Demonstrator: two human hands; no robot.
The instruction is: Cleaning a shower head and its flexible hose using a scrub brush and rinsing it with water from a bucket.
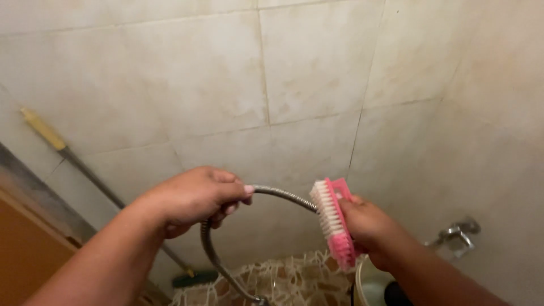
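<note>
Against the beige tiled wall (187, 85), the left hand (195, 198) is clenched around a looping metal shower hose (211, 249), while the right hand (368, 224) grasps a pink scrub brush (334, 218), its white bristles touching the hose; a wall tap (456, 233) sits near the right, a long-handled broom (85, 173) leans at left

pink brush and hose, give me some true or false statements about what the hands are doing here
1. The right hand holds a pink brush. True.
2. The brush's white bristles face the metal hose. True.
3. The left hand rests flat on the tiled wall. False: it grips the hose.
4. The hose is blue plastic. False: it is grey ribbed metal.
5. A long-handled tool leans against the wall at left. True.
</note>
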